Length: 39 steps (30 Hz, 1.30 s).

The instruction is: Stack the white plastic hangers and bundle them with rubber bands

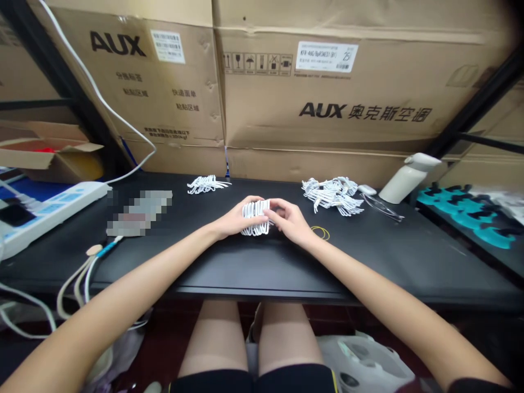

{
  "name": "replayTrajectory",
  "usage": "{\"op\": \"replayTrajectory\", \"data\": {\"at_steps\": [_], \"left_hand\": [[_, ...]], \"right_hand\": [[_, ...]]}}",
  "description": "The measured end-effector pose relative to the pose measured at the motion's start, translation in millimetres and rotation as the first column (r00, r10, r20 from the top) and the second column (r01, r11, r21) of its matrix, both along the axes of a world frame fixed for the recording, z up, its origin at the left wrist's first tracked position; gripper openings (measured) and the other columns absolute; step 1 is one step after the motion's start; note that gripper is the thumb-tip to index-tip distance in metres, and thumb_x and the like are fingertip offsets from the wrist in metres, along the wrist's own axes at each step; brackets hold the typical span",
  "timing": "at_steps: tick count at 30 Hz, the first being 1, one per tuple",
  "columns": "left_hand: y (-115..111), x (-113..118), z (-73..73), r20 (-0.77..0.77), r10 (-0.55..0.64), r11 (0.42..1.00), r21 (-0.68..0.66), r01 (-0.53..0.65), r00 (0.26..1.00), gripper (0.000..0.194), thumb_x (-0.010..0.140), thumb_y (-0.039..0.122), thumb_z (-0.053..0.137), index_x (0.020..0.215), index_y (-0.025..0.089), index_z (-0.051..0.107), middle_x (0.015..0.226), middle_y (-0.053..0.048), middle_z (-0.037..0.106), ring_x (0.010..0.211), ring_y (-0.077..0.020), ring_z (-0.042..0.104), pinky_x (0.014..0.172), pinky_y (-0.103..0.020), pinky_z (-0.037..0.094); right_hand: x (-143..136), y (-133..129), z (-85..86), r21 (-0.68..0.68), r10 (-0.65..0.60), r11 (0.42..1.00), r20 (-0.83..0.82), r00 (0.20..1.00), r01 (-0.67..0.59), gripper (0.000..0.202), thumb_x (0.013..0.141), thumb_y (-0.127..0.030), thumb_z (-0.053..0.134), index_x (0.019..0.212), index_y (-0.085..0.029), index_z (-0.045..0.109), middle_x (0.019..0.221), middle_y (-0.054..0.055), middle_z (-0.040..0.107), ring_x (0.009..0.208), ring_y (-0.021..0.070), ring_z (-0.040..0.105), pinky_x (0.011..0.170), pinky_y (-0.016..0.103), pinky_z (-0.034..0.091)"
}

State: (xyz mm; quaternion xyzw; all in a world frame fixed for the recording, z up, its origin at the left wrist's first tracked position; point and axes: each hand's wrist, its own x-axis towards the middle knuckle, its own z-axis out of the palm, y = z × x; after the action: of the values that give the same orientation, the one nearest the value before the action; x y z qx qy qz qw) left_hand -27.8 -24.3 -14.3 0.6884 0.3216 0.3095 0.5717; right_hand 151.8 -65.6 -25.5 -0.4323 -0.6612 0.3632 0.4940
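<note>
Just above the front middle of the black table, a row of white bent-wire hooks [254, 219] lies side by side in my fingers. My left hand [234, 219] is closed around the row from the left, thumb across its front. At the right end, the fingers of my right hand [289, 218] are pinched against the hooks; what lies behind them is hidden. A small pile of white hooks [207, 184] rests further back on the left. On the right, a larger heap of hooks [331, 195] lies in bundles. A yellow rubber band [320, 233] is beside my right wrist.
Tall cardboard boxes [262, 125] stand along the back of the table [262, 267]. At right are a white bottle [409, 177], glasses [382, 207] and turquoise items [466, 213]. A power strip [53, 215], a blurred-out phone-like object [137, 213] and cables [84, 273] occupy the left.
</note>
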Motion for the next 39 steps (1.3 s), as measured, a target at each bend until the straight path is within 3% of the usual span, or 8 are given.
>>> {"op": "replayTrajectory", "data": {"at_steps": [5,9,12,17,23,26,31,39], "left_hand": [[2.8,-4.6,0.0,-0.090,-0.021,0.986,0.162,0.036,0.996,0.060,0.066,0.038,0.077,0.117,0.016,0.054,0.110,-0.009,0.063,0.097,-0.0200,0.061,0.086,-0.032,0.048],[5.9,-8.4,-1.0,-0.147,-0.045,0.976,0.205,0.075,0.988,0.073,0.067,0.038,0.075,0.131,0.017,0.046,0.113,-0.010,0.063,0.099,-0.0215,0.061,0.088,-0.033,0.047],[7.9,-10.6,-1.4,-0.199,-0.035,0.961,0.262,0.088,0.979,0.080,0.065,0.038,0.077,0.135,0.018,0.043,0.120,-0.011,0.060,0.103,-0.0234,0.060,0.089,-0.034,0.047],[5.3,-9.7,0.0,-0.235,-0.036,0.933,0.340,0.117,0.971,0.084,0.064,0.037,0.079,0.136,0.019,0.041,0.129,-0.012,0.054,0.114,-0.0264,0.055,0.096,-0.037,0.044],[0.0,-6.1,-1.2,-0.279,-0.080,0.949,0.271,0.158,0.957,0.097,0.063,0.039,0.080,0.142,0.016,0.028,0.118,-0.013,0.059,0.104,-0.0266,0.060,0.090,-0.041,0.048],[2.0,-7.0,0.4,-0.267,-0.078,0.945,0.288,0.157,0.961,0.091,0.063,0.038,0.080,0.139,0.018,0.035,0.131,-0.015,0.052,0.116,-0.0274,0.054,0.098,-0.041,0.043],[7.8,-9.8,6.4,-0.244,-0.307,0.919,0.177,0.353,0.920,0.070,0.069,0.031,0.077,0.131,0.019,0.046,0.131,-0.011,0.054,0.121,-0.0254,0.052,0.100,-0.039,0.042],[20.4,-26.1,9.8,-0.227,-0.393,0.916,-0.012,0.401,0.891,0.080,0.066,0.025,0.079,0.138,0.019,0.044,0.115,-0.012,0.066,0.104,-0.0234,0.063,0.089,-0.035,0.049]], "right_hand": [[0.0,-3.6,-4.7,0.171,-0.013,0.985,0.080,0.997,-0.001,0.025,0.084,-0.036,0.059,0.102,-0.018,0.056,0.095,0.005,0.062,0.078,0.0143,0.057,0.074,0.029,0.049],[-3.2,-3.3,-10.1,0.078,0.106,0.992,-0.049,0.993,-0.102,0.025,0.084,-0.036,0.061,0.098,-0.019,0.049,0.096,0.006,0.063,0.088,0.0170,0.061,0.081,0.032,0.049],[-5.1,-5.4,-11.2,0.025,0.173,0.985,-0.067,0.983,-0.172,0.031,0.087,-0.035,0.057,0.111,-0.020,0.044,0.099,0.006,0.064,0.086,0.0169,0.062,0.079,0.032,0.050],[-7.9,-9.9,-9.9,0.117,0.022,0.992,0.204,0.979,-0.047,0.033,0.088,-0.034,0.055,0.118,-0.020,0.054,0.103,0.007,0.063,0.094,0.0200,0.058,0.086,0.036,0.045],[-9.4,-5.1,-13.3,0.127,-0.034,0.992,0.231,0.972,0.004,0.027,0.088,-0.037,0.054,0.107,-0.019,0.063,0.099,0.006,0.066,0.090,0.0199,0.059,0.082,0.034,0.046],[-9.2,-3.9,-13.6,0.146,-0.029,0.989,0.203,0.979,-0.001,0.028,0.089,-0.036,0.053,0.111,-0.019,0.061,0.105,0.007,0.066,0.095,0.0208,0.060,0.086,0.035,0.045],[-8.9,-5.8,-10.8,0.205,-0.013,0.979,0.162,0.987,-0.020,0.030,0.090,-0.035,0.052,0.114,-0.019,0.059,0.113,0.007,0.065,0.103,0.0205,0.061,0.091,0.035,0.044],[-8.4,-6.7,-8.2,0.212,0.021,0.976,0.178,0.984,-0.059,0.032,0.089,-0.037,0.054,0.114,-0.018,0.060,0.113,0.008,0.066,0.103,0.0215,0.062,0.091,0.035,0.046]]}}
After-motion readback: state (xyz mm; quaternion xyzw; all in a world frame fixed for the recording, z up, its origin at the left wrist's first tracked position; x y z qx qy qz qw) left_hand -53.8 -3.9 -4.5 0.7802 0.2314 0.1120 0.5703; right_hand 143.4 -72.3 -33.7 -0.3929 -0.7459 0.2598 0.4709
